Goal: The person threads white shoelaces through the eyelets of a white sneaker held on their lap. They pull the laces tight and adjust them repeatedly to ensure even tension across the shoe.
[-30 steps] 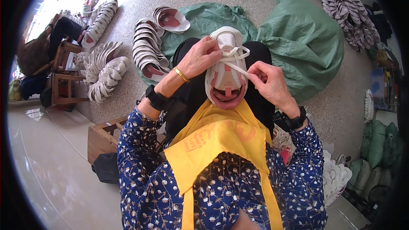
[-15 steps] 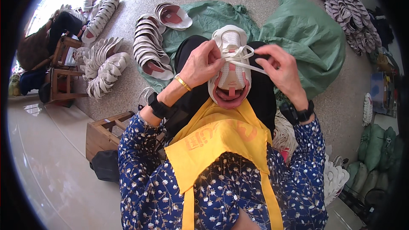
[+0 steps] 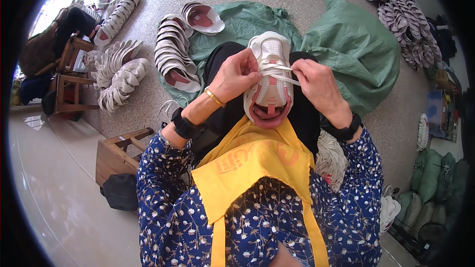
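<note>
A white-and-pink shoe (image 3: 269, 100) rests on a seated worker's lap, toe pointing to the far side, its pink-lined opening by the yellow apron (image 3: 252, 155). The right hand (image 3: 319, 83) pinches a white lace (image 3: 283, 78) between thumb and fingertips at the shoe's right edge. Opposite, the left hand (image 3: 236, 76) has its thumb and forefinger bent in at the left edge, beside the lace; from here one cannot tell whether they grip it. Strands cross the front, low toward the toe, so the step in hand appears to be threading the first rows. The next move would seem to call for drawing the lace through evenly, while the left fingers steady the edge. To the far left stand nested uppers (image 3: 170, 44); to the right, a green sack (image 3: 354, 52).
</note>
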`<state>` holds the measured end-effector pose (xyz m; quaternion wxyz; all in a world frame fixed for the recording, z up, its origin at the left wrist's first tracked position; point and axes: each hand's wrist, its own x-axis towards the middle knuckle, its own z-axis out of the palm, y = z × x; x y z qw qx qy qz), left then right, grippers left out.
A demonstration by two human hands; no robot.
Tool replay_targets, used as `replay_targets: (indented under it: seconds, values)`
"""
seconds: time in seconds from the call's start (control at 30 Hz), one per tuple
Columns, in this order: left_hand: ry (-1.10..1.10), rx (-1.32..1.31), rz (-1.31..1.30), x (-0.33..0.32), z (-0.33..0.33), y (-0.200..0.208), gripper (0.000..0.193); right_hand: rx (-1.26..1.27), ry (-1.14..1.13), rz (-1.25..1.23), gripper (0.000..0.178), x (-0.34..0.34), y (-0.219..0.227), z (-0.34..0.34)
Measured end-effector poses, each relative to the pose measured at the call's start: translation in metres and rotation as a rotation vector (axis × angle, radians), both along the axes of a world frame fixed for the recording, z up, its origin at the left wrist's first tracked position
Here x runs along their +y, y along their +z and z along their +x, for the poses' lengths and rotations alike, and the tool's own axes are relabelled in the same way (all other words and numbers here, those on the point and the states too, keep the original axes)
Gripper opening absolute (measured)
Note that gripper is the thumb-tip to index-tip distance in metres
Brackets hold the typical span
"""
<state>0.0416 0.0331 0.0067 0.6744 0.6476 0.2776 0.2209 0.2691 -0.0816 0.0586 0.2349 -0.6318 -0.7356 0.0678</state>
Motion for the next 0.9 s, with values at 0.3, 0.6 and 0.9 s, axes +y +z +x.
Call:
replay_targets:
  seconds: [0.3, 0.6, 0.9]
  values:
    - [0.037, -0.157, -0.287, 0.001, -0.052, 0.037, 0.020, 0.227, -0.273, 0.120, 0.008, 0.002, -0.008, -0.012]
    - [0.092, -0.205, -0.372, -0.024, -0.085, 0.031, 0.022, 0.269, -0.330, 0.092, 0.014, 0.006, -0.028, -0.019]
    - [0.164, -0.167, -0.388, -0.008, -0.145, 0.042, 0.022, 0.251, -0.224, 0.072, 0.013, 0.003, -0.017, -0.035]
